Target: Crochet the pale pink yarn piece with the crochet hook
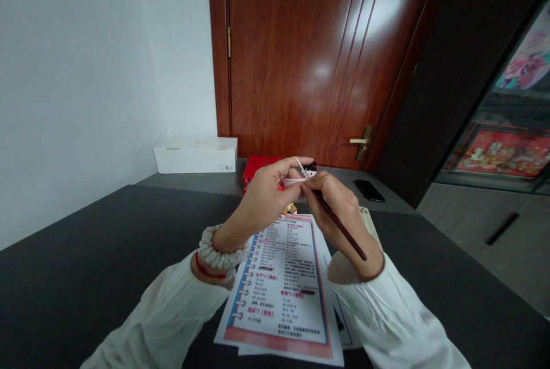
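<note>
Left hand [262, 203] and right hand [339, 214] meet, fingers [298, 164] pinching.

White sleeves [163, 323], ruffled scrunchie [221, 248], red cord [208, 273]

Single view from a head-worn camera, facing forward and down across the dark table [94, 266]. The left hand [262, 200] and right hand [339, 214] lie close below the lens, above printed sheets [279, 283]; a reddish wooden door [301, 59] stands farther off, at frame top.
</note>
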Demonstrator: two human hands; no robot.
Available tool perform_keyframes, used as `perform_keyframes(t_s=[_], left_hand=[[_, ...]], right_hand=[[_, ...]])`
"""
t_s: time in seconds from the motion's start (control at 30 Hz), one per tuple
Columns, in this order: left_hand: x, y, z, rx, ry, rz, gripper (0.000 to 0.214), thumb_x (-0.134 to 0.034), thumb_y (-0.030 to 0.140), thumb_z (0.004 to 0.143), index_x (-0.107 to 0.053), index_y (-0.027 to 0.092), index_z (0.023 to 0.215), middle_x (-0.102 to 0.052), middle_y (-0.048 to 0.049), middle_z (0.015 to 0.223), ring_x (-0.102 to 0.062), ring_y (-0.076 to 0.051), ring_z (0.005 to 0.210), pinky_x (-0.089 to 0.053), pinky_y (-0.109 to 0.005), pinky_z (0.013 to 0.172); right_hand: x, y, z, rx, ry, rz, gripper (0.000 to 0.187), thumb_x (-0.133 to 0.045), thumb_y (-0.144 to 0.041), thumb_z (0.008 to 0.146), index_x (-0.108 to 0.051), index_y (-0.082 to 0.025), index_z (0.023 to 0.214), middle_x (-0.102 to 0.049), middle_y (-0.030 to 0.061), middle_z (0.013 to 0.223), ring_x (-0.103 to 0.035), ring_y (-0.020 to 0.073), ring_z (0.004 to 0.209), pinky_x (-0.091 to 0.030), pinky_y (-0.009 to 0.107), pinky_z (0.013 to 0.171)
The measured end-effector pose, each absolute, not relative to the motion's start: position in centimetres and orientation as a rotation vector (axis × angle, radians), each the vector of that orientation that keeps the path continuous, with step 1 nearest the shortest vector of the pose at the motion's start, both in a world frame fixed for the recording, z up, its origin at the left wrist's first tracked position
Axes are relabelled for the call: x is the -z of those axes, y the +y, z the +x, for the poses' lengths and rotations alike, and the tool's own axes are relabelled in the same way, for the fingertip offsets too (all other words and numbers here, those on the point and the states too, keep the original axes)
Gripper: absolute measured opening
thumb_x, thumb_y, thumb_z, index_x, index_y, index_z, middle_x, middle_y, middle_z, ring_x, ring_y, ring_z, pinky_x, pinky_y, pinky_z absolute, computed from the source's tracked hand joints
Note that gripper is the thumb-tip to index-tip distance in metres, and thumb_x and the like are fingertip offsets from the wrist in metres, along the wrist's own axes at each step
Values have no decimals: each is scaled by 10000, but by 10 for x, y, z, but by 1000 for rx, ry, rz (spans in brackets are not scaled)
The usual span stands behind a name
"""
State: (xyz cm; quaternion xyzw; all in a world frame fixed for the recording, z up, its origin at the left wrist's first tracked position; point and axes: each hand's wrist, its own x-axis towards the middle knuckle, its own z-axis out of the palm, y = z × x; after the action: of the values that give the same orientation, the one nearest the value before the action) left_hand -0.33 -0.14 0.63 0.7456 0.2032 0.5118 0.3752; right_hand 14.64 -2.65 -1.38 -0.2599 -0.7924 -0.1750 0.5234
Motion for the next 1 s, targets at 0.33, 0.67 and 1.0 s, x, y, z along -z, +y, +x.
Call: perform_keyframes(t_s=[0.33, 0.67, 1.0], left_hand=[[-8, -4, 5, -1210, 374, 1356, 380, -637, 115, 746, -574, 102, 1120, -604, 7, 742, -568, -90, 706, -425, -225, 685], [-2, 1, -8, -1266, 403, 1729, 347, -583, 158, 827, -574, 142, 1173, -543, 46, 695, -526, -75, 635, -441, -217, 650], [4, 1, -13, -1149, 350, 1701, 362, -628, 170, 804, -625, 174, 1166, -540, 31, 743, -505, -65, 648, -396, -192, 604]], right_hand=[[20, -19, 152, 650, -1945, -604, 115, -468, -88, 907, -511, -193, 887, -572, 59, 790, -517, 176, 727, -423, 305, 610], [13, -38, 160, 91, -1875, -640, 95, -560, -164, 883, -538, -216, 806, -571, -6, 717, -521, 124, 626, -412, 270, 578], [14, -31, 169, -743, -1490, -420, 175, -636, -195, 808, -532, -201, 668, -464, -67, 510, -427, 86, 453, -333, 227, 438]])
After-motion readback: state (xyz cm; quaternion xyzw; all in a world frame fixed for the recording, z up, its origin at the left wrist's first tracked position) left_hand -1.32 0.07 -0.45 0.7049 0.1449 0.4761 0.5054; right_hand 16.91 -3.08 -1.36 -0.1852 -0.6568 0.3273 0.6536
